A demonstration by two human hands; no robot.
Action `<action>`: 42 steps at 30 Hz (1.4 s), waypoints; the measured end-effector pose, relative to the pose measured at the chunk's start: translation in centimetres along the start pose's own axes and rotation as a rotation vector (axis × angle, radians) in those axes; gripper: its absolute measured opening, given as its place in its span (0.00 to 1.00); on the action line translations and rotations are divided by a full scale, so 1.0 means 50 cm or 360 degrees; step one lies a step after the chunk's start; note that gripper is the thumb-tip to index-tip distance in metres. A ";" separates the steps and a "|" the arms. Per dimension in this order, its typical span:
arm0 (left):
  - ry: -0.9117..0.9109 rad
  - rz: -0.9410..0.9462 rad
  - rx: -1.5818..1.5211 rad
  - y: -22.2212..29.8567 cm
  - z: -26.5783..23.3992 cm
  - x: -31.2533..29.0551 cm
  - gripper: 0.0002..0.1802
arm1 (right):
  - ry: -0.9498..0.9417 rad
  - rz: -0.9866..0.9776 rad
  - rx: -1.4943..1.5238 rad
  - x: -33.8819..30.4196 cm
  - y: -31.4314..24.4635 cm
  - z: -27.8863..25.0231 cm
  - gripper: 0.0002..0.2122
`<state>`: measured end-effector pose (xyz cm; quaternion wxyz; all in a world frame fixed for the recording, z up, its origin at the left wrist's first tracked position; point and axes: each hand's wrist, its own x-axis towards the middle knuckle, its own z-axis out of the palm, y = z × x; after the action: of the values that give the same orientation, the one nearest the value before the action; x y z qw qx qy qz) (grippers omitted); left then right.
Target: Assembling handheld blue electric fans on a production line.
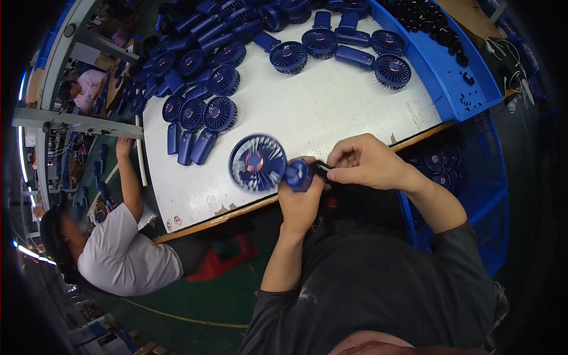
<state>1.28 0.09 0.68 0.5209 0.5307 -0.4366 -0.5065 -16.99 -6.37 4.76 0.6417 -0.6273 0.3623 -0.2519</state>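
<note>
Head view: left hand (302, 204) is grasping a blue fan (258, 163) at the white table's (331, 106) near edge; right hand (370, 163) is pinching a small dark piece (322, 169) to its right

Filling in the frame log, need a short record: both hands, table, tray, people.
left hand: bare, gripping a navy-blue plastic handheld fan by its handle
right hand: bare, fingers at a small dark item beside that handle; its kind and grip unclear
table: flat white top, wood-coloured edge, many more navy-blue fans on it
tray: blue plastic, far right, holding small black parts
people: one co-worker in a pale T-shirt, left; another in pink, farther off
</note>
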 end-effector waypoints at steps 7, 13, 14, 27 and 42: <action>-0.0798 -0.0470 -0.0884 0.000 -0.020 -0.010 0.26 | 0.0041 -0.1023 -0.0900 0.030 -0.029 0.002 0.13; -0.0675 -0.0461 -0.1238 -0.019 -0.007 -0.015 0.43 | 0.0061 -0.1003 -0.1121 0.022 -0.028 0.018 0.18; -0.0607 -0.0496 -0.1281 -0.009 -0.001 -0.013 0.42 | 0.0074 -0.0975 -0.1153 0.013 -0.030 0.025 0.19; -0.0399 0.0674 0.0981 0.077 0.043 -0.006 0.43 | 0.0388 -0.0097 0.0239 -0.080 0.095 0.099 0.28; 0.0387 0.0255 0.2336 0.041 -0.360 0.247 0.33 | 0.1813 0.1049 -0.1341 -0.524 0.679 -0.265 0.24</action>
<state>20.56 -10.32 0.68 0.1128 0.7607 -0.6390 0.0167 -47.77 8.67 -24.23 0.1062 -0.4521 0.8686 -0.1728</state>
